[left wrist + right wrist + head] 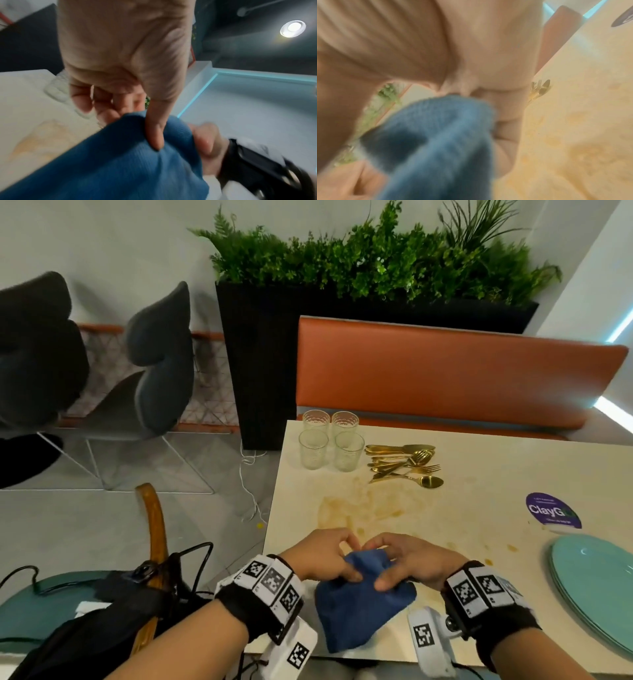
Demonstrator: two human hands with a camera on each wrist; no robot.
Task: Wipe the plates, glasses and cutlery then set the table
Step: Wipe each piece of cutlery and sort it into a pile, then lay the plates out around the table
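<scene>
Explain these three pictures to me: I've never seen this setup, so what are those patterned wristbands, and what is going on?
No machine here: a person works bare-handed, with marker bands and small cameras strapped to both wrists. The wide picture comes from a head camera; the two blurry close-ups look along each hand. The left hand and right hand both grip a blue cloth above the stained table. On the table stand four glasses, a pile of gold cutlery, a stack of teal plates and a purple sticker.
</scene>
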